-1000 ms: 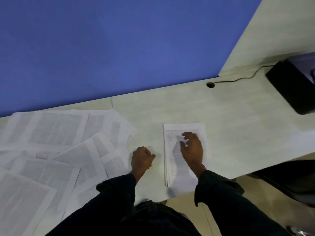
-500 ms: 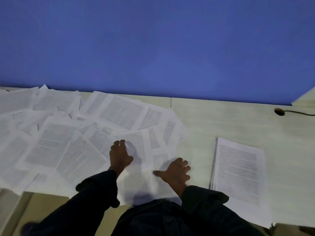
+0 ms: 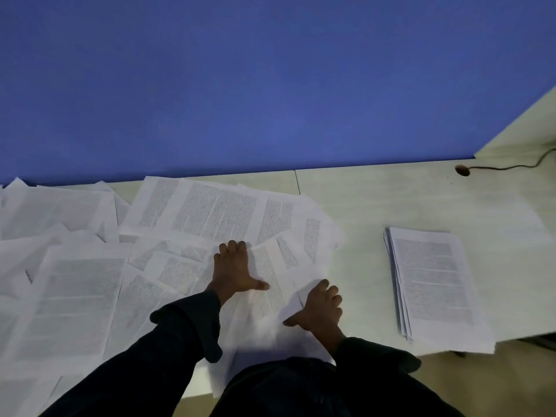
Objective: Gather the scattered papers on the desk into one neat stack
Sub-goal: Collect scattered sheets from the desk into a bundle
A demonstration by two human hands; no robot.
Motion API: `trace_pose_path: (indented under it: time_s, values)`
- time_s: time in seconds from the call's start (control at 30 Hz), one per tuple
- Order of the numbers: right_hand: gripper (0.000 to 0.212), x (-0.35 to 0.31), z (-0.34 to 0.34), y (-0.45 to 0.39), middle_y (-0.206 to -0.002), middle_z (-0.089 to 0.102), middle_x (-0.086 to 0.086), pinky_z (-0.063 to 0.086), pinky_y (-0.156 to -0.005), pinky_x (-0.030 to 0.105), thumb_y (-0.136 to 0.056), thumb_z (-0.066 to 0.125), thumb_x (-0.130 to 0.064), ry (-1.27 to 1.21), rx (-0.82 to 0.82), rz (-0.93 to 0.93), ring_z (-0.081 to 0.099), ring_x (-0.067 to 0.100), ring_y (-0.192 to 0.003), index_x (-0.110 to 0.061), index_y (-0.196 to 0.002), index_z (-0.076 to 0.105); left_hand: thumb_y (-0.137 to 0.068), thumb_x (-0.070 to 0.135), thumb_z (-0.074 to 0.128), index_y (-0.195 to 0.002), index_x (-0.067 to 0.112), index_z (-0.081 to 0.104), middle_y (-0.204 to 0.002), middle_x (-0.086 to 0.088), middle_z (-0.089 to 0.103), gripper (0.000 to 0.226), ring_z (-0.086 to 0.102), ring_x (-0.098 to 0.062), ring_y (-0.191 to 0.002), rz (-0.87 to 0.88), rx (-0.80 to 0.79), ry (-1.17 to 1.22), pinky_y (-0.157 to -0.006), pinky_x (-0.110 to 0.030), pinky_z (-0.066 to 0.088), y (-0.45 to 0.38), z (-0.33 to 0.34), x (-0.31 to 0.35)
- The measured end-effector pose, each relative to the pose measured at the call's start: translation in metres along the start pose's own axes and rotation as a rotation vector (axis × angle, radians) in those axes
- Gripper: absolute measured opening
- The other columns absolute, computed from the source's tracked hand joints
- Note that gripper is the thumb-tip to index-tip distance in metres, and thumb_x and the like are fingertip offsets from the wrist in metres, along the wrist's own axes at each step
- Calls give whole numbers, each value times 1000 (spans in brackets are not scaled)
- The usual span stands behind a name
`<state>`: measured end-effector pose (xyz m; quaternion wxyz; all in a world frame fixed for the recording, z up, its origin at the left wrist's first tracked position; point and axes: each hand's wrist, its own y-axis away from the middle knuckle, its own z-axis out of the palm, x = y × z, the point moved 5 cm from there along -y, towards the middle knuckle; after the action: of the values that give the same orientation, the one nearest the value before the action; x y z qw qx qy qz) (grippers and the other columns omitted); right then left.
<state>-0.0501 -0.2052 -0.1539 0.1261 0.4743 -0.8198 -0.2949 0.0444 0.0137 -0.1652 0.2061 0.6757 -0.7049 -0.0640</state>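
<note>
Both hands lie flat, fingers spread, left hand and right hand pressing one loose sheet, probably to slide it toward the stack sitting apart on the table.

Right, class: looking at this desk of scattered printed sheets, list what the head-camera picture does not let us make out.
- Printed text on the scattered white paper sheets: too small and dim in the head view.
- Sheet count in the neat white paper stack: lower pages are covered by the top one.
- Spread of loose sheets leftward: cut by the frame's left edge.
- Thin black cable: its far end runs off the right edge.
- Paper under the left hand and right hand: hidden by hands and dark sleeves.
</note>
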Motion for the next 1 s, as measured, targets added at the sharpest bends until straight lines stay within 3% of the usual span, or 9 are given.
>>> trace_pose_path:
  time_s: [0.13,0.3,0.4,0.53,0.6,0.73,0.87,1.0]
  values:
    - [114,-4,-11,-1,-136,36,10,41,-105,43,-53,94,-55,30,22,-67,39,31,-129,-10,-138,31,-41,90,72,-139,19,36,-132,-5,47,126,46,-24,-120,63,-86,45,-100,-42,41,-8,-3,1]
    - [62,-18,-30,-18,-134,47,12,47,-100,44,-82,68,-22,-133,107,-166,46,34,-125,-8,-136,42,-48,83,77,-136,17,43,-134,-7,41,115,40,-25,-123,120,-120,60,-100,-41,39,-11,-7,2]
    - [46,-24,-35,-21,-136,50,13,46,-99,44,-96,57,-34,-197,207,-160,47,33,-124,-9,-134,48,-50,85,73,-126,18,50,-131,-8,38,104,36,-24,-119,167,-68,-7,-97,-38,39,-6,-6,10]
    - [89,-24,-28,-21,-133,51,8,49,-96,41,-78,63,-78,-128,182,-150,52,29,-121,-13,-136,44,-53,80,77,-138,17,35,-135,-9,40,113,43,-23,-121,177,-81,40,-100,-38,43,0,0,24]
    - [105,-18,-24,-21,-133,53,8,49,-96,42,-65,65,-87,-82,152,-122,53,29,-121,-14,-137,41,-57,77,77,-141,17,31,-137,-9,42,114,47,-23,-123,172,-111,37,-102,-39,43,3,5,30]
    - [110,-13,-21,-14,-127,54,6,49,-93,41,-55,61,-96,15,213,-104,53,28,-117,-15,-128,46,-58,78,76,-134,19,37,-133,-6,47,104,47,-21,-120,188,-116,-17,-101,-38,42,6,11,35]
    - [120,-17,-16,-8,-129,44,7,54,-92,40,-48,69,-94,4,177,-89,46,27,-120,-13,-131,40,-56,86,68,-131,21,43,-132,-8,41,102,40,-22,-117,237,-79,-144,-100,-36,41,9,13,39]
    - [121,-22,-9,-3,-137,42,11,53,-100,44,-54,89,-70,-94,44,-95,54,33,-126,-13,-141,26,-59,64,86,-142,19,30,-139,-8,40,110,42,-24,-125,283,-217,-81,-106,-38,41,11,19,43]
